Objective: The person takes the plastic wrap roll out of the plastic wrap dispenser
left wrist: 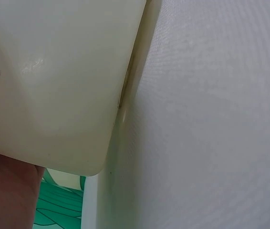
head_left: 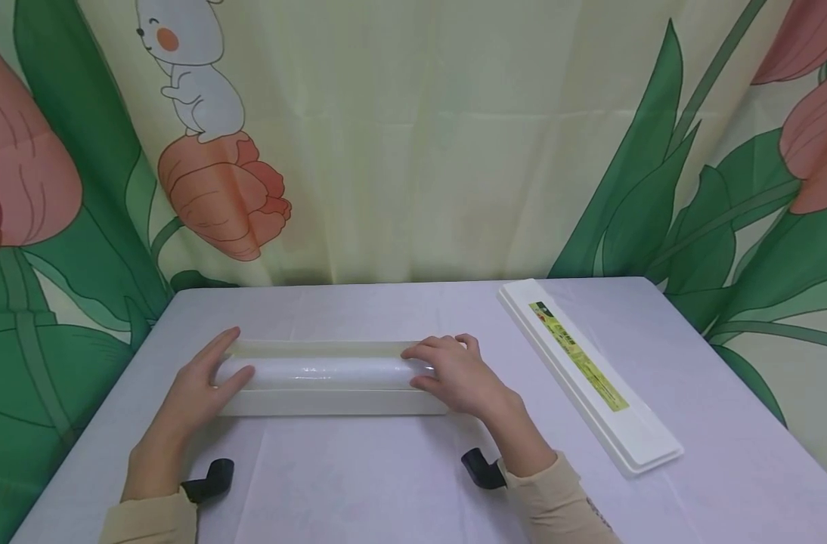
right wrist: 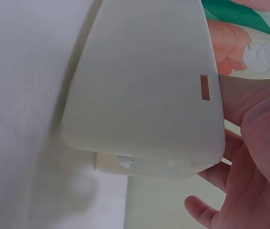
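Set lengthwise between a bare left hand (head_left: 202,385) and a bare right hand (head_left: 463,374), on a pale lilac cloth (head_left: 359,476): a long, narrow, white plastic box (head_left: 339,403), open on top. Lying along the inside of the box, a long, glossy, whitish roll (head_left: 332,372), with both ends partly covered by the hands.

At the left end of the box, left hand with thumb laid across the roll and fingers spread by the far edge; cannot tell whether gripping or only touching. At the right end of the box, right hand bent over the roll, pinching with thumb on the near side and fingers on the far side. In the box's right end wall, a small rectangular slot (right wrist: 205,88).

To the right of the box, well apart and slanted: a long, flat, white plastic piece (head_left: 561,359) with rounded corners, bearing a narrow yellow-green printed label (head_left: 578,355). Nearer than the box, beige cloth sleeves (head_left: 556,499). Beyond the box, a cream curtain (head_left: 413,151) printed with pink tulips.
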`<state>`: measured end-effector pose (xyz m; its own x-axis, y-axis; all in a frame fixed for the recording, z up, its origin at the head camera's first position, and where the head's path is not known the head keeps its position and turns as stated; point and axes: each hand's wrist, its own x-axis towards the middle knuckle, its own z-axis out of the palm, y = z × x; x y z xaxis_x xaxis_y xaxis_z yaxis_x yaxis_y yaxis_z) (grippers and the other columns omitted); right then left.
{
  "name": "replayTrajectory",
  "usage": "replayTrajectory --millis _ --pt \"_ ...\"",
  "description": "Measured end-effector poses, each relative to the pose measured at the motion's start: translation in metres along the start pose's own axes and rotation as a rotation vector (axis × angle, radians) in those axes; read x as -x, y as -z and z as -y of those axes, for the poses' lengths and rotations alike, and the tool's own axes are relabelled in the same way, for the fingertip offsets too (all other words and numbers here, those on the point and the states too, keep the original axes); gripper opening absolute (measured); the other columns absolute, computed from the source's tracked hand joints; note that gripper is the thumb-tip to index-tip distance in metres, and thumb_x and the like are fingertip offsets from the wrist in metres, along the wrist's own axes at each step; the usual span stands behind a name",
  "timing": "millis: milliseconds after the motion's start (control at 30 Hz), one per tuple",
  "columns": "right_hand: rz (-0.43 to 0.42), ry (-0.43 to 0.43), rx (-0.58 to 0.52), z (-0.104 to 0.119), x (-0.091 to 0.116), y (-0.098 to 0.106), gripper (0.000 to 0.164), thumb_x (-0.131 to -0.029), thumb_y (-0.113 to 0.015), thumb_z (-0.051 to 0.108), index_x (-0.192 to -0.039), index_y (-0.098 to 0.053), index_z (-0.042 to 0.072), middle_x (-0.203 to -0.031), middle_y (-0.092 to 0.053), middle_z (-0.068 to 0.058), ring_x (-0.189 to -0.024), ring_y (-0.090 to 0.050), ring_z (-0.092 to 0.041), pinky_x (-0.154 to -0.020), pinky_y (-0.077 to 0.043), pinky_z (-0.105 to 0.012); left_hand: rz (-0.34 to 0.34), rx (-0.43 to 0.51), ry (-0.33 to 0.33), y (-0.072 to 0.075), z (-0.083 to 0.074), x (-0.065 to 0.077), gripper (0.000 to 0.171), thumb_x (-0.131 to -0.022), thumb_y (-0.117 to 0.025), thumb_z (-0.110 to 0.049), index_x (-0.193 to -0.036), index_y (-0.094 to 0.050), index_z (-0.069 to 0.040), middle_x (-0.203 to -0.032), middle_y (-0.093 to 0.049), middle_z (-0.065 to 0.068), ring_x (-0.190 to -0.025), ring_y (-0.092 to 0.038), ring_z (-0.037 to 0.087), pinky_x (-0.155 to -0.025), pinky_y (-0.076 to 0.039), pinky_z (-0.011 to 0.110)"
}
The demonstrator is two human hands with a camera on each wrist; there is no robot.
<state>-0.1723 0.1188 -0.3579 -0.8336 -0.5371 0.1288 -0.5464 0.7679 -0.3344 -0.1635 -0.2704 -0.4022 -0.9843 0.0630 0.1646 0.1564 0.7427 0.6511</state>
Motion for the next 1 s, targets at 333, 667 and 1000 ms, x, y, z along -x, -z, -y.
replayTrajectory --millis 333,667,1000 --pt "0.055 -0.016 0.005 -0.002 -0.006 -0.001 0.045 -0.086 -0.082 0.021 -0.129 -0.068 0.016 -0.127 -0.068 0.000 -0.113 -0.061 -0.020 -0.106 -0.025 -0.061 0.004 0.000 0.009 0.000 -0.001 0.002 0.077 -0.098 -0.064 -0.037 -0.157 -0.030 -0.002 -0.160 -0.026 0.027 -0.145 -0.023 0.050 -0.111 -0.022 0.072" --pt "0.102 0.000 0.007 -0.003 -0.012 -0.002 0.048 -0.086 -0.082 0.021 -0.131 -0.067 0.018 -0.127 -0.068 0.004 -0.108 -0.065 -0.015 -0.102 -0.028 -0.062 -0.002 0.001 -0.006 0.001 -0.003 0.001 0.077 -0.098 -0.063 -0.039 -0.157 -0.030 -0.001 -0.160 -0.025 0.027 -0.146 -0.022 0.049 -0.111 -0.021 0.072" --pt "0.099 0.030 -0.032 -0.005 -0.013 -0.005 0.047 -0.085 -0.083 0.019 -0.129 -0.067 0.017 -0.125 -0.069 0.006 -0.104 -0.066 -0.012 -0.099 -0.031 -0.059 -0.012 0.001 0.005 0.000 -0.002 0.001 0.078 -0.099 -0.061 -0.042 -0.158 -0.028 -0.003 -0.161 -0.024 0.028 -0.146 -0.021 0.050 -0.109 -0.021 0.074"
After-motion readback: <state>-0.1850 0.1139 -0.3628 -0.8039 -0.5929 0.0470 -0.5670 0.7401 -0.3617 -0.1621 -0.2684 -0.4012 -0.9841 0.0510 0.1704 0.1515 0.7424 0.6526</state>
